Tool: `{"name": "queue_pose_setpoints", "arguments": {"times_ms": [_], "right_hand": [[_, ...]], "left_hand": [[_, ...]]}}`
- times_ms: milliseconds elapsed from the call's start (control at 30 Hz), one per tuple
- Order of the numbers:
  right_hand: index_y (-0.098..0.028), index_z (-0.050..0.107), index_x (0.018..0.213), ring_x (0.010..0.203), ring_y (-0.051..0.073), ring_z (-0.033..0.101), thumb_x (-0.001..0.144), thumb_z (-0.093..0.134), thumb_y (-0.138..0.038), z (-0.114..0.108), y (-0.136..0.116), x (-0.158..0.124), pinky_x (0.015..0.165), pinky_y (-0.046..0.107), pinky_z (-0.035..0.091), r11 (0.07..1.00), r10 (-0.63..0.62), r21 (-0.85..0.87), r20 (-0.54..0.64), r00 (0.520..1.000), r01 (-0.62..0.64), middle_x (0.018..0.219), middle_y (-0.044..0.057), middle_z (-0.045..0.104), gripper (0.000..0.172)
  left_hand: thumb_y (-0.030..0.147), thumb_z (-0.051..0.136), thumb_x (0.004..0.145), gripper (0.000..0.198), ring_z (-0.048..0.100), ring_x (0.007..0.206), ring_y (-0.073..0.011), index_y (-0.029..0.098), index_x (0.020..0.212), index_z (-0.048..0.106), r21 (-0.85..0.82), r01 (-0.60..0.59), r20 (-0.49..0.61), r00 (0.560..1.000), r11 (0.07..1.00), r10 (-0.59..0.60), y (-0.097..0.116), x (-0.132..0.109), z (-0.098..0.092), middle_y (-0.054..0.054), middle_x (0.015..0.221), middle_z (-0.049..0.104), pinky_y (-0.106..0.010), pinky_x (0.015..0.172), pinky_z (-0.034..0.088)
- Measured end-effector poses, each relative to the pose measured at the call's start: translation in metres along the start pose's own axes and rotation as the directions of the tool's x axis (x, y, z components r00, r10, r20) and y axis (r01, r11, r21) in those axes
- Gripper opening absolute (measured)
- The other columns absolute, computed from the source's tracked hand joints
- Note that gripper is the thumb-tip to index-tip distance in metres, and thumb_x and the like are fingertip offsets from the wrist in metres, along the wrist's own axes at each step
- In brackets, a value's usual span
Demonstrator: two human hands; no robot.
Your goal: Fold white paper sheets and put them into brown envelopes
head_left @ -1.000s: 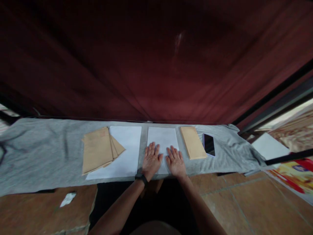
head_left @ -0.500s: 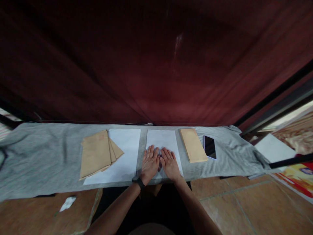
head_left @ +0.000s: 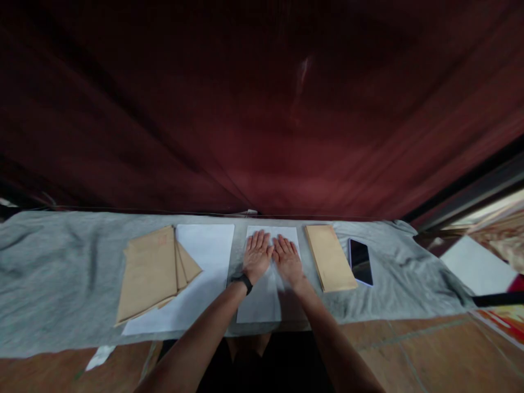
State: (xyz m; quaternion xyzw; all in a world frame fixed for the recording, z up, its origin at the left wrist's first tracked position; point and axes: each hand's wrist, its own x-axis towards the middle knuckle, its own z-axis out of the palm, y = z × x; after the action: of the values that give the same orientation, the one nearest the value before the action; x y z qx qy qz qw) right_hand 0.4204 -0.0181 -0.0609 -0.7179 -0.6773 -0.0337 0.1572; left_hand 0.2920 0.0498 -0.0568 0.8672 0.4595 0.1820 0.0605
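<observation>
A white sheet of paper (head_left: 258,303) lies in front of me on the grey cloth. My left hand (head_left: 256,257) rests flat on its upper part, fingers stretched out and pointing away from me. Beside it my right hand (head_left: 287,260) also lies flat on the sheet, fingers extended, the two thumbs close together. A dark band (head_left: 244,283) circles my left wrist. Left of the hands, more white paper (head_left: 208,251) is partly covered by several fanned brown envelopes (head_left: 151,267). To the right sits a stack of brown envelopes (head_left: 331,259).
A phone (head_left: 361,263) lies right of the envelope stack. Grey cloth (head_left: 61,273) covers the narrow table, with a dark red curtain-like surface (head_left: 262,136) behind it. A white scrap (head_left: 100,357) is on the tiled floor. At the far right is a white panel (head_left: 477,265).
Both hands have slid up the sheet, away from me, staying flat with fingers extended. The camera view has shifted slightly, so the table sits lower in the picture.
</observation>
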Motion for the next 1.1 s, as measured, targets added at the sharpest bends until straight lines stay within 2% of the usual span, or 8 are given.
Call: {"name": "queue_pose_setpoints", "arguments": {"times_ms": [167, 333, 433, 500, 667, 767, 900, 1100], "right_hand": [[-0.018, 0.040, 0.153, 0.147, 0.026, 0.037, 0.106, 0.032, -0.034, 0.006, 0.019, 0.002, 0.118, 0.049, 0.028, 0.998, 0.058, -0.034, -0.042, 0.997, -0.059, 0.158, 0.012, 0.041, 0.050], [-0.006, 0.041, 0.151, 0.144, 0.030, 0.041, 0.106, 0.029, -0.033, 0.000, 0.034, 0.003, 0.116, 0.050, 0.033, 0.982, 0.185, -0.022, -0.102, 0.978, -0.188, 0.154, 0.020, 0.045, 0.054], [-0.003, 0.041, 0.151, 0.143, 0.031, 0.042, 0.106, 0.027, -0.032, -0.008, 0.028, -0.009, 0.115, 0.051, 0.035, 0.977, 0.215, 0.017, -0.129, 0.968, -0.214, 0.153, 0.022, 0.045, 0.055], [-0.005, 0.036, 0.154, 0.145, 0.029, 0.039, 0.106, 0.025, -0.031, -0.013, 0.014, -0.027, 0.116, 0.051, 0.034, 0.983, 0.182, 0.047, -0.145, 0.973, -0.177, 0.156, 0.021, 0.042, 0.055], [-0.014, 0.026, 0.159, 0.149, 0.025, 0.033, 0.106, 0.032, -0.031, -0.021, -0.035, -0.097, 0.119, 0.047, 0.032, 0.995, -0.054, 0.076, -0.079, 0.995, 0.060, 0.160, 0.012, 0.037, 0.056], [-0.019, 0.031, 0.158, 0.146, 0.025, 0.040, 0.106, 0.036, -0.032, -0.026, -0.049, -0.128, 0.122, 0.047, 0.028, 0.998, -0.040, 0.041, -0.066, 0.997, 0.043, 0.159, 0.010, 0.041, 0.054], [-0.019, 0.032, 0.158, 0.145, 0.026, 0.041, 0.105, 0.041, -0.035, -0.036, -0.040, -0.145, 0.122, 0.047, 0.027, 1.000, 0.018, -0.009, -0.069, 0.997, -0.019, 0.158, 0.010, 0.041, 0.055], [-0.019, 0.024, 0.160, 0.146, 0.027, 0.039, 0.106, 0.041, -0.035, -0.044, -0.012, -0.166, 0.121, 0.048, 0.031, 1.000, 0.013, -0.019, -0.084, 0.996, -0.015, 0.160, 0.012, 0.037, 0.059]], "left_hand": [[0.040, 0.032, 0.102, 0.061, 0.025, 0.152, -0.0271, 0.012, 0.156, 0.034, 0.056, 0.044, -0.002, 0.999, 0.997, -0.044, -0.012, -0.014, 0.003, -0.014, 0.161, 0.035, -0.048, 0.125, 0.019], [0.035, 0.028, 0.102, 0.060, 0.026, 0.152, -0.0271, 0.007, 0.155, 0.033, 0.067, 0.121, -0.012, 0.993, 0.990, -0.120, -0.013, -0.021, -0.008, -0.016, 0.160, 0.035, -0.047, 0.124, 0.022], [0.030, 0.027, 0.102, 0.059, 0.026, 0.152, -0.0288, 0.001, 0.153, 0.034, 0.069, 0.174, 0.000, 0.985, 0.982, -0.174, -0.010, -0.028, -0.020, -0.020, 0.160, 0.035, -0.048, 0.124, 0.023], [0.029, 0.028, 0.102, 0.059, 0.026, 0.152, -0.0298, -0.001, 0.152, 0.036, 0.070, 0.179, 0.002, 0.984, 0.981, -0.180, -0.006, -0.041, -0.028, -0.021, 0.159, 0.036, -0.048, 0.124, 0.024], [0.029, 0.030, 0.103, 0.053, 0.028, 0.151, -0.0257, 0.011, 0.153, 0.039, 0.038, -0.040, 0.035, 0.999, 0.998, 0.039, 0.014, -0.103, -0.042, -0.012, 0.161, 0.037, -0.046, 0.124, 0.028], [0.030, 0.032, 0.103, 0.052, 0.033, 0.149, -0.0266, 0.011, 0.151, 0.042, 0.062, -0.106, 0.057, 0.993, 0.992, 0.102, 0.019, -0.139, -0.044, -0.014, 0.159, 0.039, -0.047, 0.121, 0.033], [0.035, 0.037, 0.102, 0.054, 0.034, 0.149, -0.0271, 0.011, 0.150, 0.042, 0.101, -0.137, 0.041, 0.990, 0.985, 0.133, 0.012, -0.164, -0.050, -0.016, 0.158, 0.040, -0.047, 0.121, 0.033], [0.043, 0.046, 0.100, 0.059, 0.036, 0.148, -0.0303, 0.009, 0.148, 0.044, 0.111, -0.175, 0.031, 0.984, 0.978, 0.173, 0.002, -0.184, -0.060, -0.019, 0.157, 0.042, -0.046, 0.118, 0.037]]}}
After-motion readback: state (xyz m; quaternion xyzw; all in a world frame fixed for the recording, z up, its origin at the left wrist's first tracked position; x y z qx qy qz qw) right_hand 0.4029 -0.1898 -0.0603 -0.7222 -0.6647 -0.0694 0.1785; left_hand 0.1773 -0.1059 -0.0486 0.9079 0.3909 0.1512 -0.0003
